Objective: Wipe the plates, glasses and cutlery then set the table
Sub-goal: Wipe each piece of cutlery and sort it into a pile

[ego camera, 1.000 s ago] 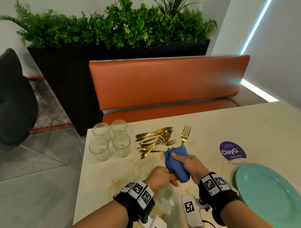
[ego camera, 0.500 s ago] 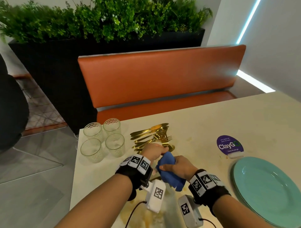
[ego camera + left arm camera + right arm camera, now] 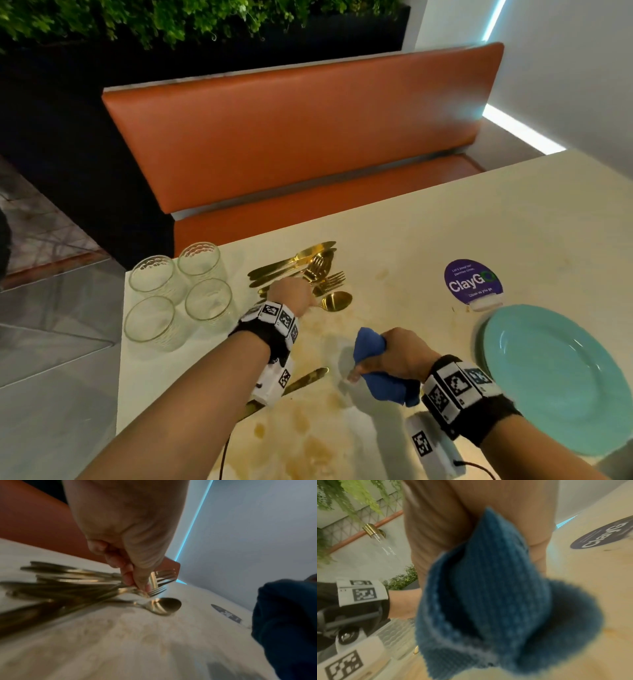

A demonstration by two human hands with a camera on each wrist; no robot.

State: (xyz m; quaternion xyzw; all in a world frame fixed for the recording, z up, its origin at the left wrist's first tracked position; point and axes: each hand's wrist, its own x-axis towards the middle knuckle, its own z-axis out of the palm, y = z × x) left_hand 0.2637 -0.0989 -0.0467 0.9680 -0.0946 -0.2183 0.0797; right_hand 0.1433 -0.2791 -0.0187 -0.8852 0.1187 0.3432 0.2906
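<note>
Left hand pinches a gold metal fork in the cutlery pile near the table's far left corner; right hand clutches a crumpled blue cloth.

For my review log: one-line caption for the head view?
Left hand pinches a fork at the gold cutlery pile; right hand grips the blue cloth.

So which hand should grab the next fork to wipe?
Left. The left hand is already at the cutlery pile, pinching a gold fork. The right hand is busy gripping the blue cloth, away from the pile.
</note>
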